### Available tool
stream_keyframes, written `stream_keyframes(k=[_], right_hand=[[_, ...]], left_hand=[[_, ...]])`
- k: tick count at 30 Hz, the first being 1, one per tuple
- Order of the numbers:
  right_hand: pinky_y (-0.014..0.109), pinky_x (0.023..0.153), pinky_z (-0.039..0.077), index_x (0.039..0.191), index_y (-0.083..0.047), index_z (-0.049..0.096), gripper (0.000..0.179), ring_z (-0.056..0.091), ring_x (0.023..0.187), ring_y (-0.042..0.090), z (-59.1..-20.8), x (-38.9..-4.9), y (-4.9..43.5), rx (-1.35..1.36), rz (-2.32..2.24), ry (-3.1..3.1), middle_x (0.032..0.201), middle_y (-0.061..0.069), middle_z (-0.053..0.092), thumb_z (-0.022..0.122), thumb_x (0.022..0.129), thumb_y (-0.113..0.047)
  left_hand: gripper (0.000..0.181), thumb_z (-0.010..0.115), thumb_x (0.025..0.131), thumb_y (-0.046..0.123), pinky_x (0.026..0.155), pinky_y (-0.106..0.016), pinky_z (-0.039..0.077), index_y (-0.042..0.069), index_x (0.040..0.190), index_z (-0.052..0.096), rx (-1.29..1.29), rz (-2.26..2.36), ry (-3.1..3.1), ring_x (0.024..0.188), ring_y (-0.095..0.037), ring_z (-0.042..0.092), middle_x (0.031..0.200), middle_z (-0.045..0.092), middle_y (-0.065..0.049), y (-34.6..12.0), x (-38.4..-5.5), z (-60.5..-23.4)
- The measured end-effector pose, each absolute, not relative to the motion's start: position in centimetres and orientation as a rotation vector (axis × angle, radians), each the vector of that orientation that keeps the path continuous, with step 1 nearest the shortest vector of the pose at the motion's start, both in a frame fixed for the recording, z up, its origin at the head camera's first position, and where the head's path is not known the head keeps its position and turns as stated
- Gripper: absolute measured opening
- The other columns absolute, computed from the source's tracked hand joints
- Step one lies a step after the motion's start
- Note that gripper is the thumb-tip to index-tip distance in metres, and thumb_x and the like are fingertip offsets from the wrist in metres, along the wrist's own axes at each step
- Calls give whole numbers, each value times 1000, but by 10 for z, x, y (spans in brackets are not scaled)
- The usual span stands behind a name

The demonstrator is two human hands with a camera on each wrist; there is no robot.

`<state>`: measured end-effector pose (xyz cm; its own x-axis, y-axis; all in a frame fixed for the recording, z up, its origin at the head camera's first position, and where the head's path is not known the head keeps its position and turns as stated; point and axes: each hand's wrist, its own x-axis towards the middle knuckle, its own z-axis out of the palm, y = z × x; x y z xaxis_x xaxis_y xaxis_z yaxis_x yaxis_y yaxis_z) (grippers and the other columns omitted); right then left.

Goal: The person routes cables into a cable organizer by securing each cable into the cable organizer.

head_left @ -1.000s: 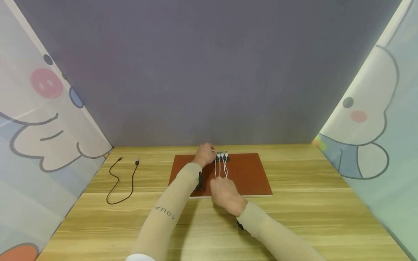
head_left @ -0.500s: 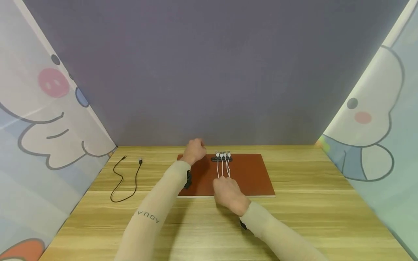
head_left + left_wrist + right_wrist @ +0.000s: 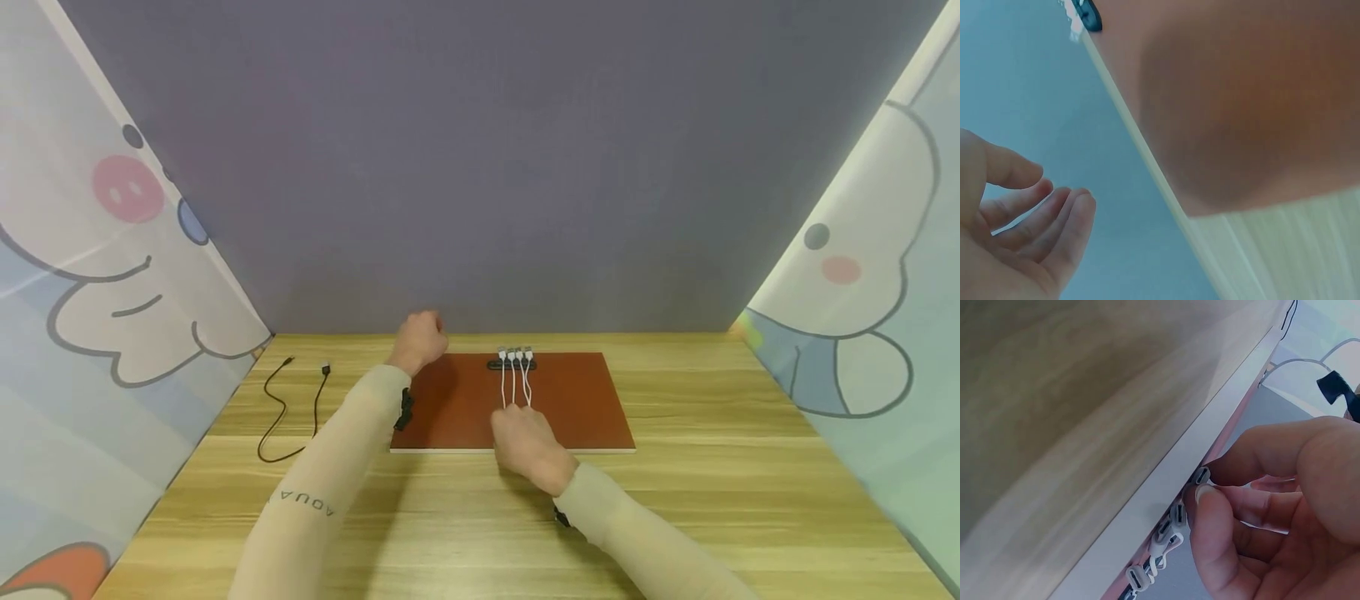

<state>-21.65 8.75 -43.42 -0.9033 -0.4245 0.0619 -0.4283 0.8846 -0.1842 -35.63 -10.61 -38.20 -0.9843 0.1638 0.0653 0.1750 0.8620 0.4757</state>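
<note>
In the head view, several white USB cables (image 3: 503, 385) run side by side down a red-brown board (image 3: 453, 408). Their upper ends sit in a black cable holder (image 3: 492, 365) at the board's far edge. My right hand (image 3: 527, 443) is at the near edge; in the right wrist view its thumb and finger pinch the small USB-C plug (image 3: 1202, 475) of one cable. Other USB-C plugs (image 3: 1137, 578) lie beside it along the edge. My left hand (image 3: 420, 340) hovers past the board's far left corner, fingers loosely bent and holding nothing in the left wrist view.
A black USB cable (image 3: 283, 408) lies in a loop on the wooden table (image 3: 450, 533), left of the board. A grey wall panel (image 3: 480, 167) rises behind the table. Printed cartoon cloths (image 3: 840, 333) flank both sides.
My left hand has left the cable ends at the holder and moved left, past the board's far left part. The right hand stays at the near edge, on the cable.
</note>
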Motion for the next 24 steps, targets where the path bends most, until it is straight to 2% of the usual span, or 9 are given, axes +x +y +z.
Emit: stream_keyframes(k=[8,15,20,24], right_hand=[[23,40,25,58,-19,34,47,26,46,8,-435,-218,89,690,311,-3026,53,-6,28,61,90,4],[23,39,26,59,-18,39,44,26,45,8,-433,-218,89,693,300,-3026,53,-6,29,61,90,4],[23,39,26,59,-17,39,43,26,46,8,-434,-217,89,693,298,-3026,54,-6,29,61,88,5],[23,39,26,59,-18,38,43,26,46,8,-433,-218,89,704,283,-3013,54,-6,29,61,88,6]], left_hand=[[21,51,95,8,77,-53,54,2,111,64,-223,-562,-3001,91,-37,65,106,67,-18,-135,-355,-375],[36,50,98,12,83,-61,52,-2,129,61,-137,-357,-2987,103,-47,63,119,62,-26,-167,-356,-380],[34,48,99,12,82,-63,52,-7,124,61,-83,-352,-2977,102,-50,62,120,60,-30,-196,-355,-389],[38,44,99,10,87,-63,50,-12,127,58,-39,-361,-3006,109,-53,58,125,56,-35,-215,-352,-392]])
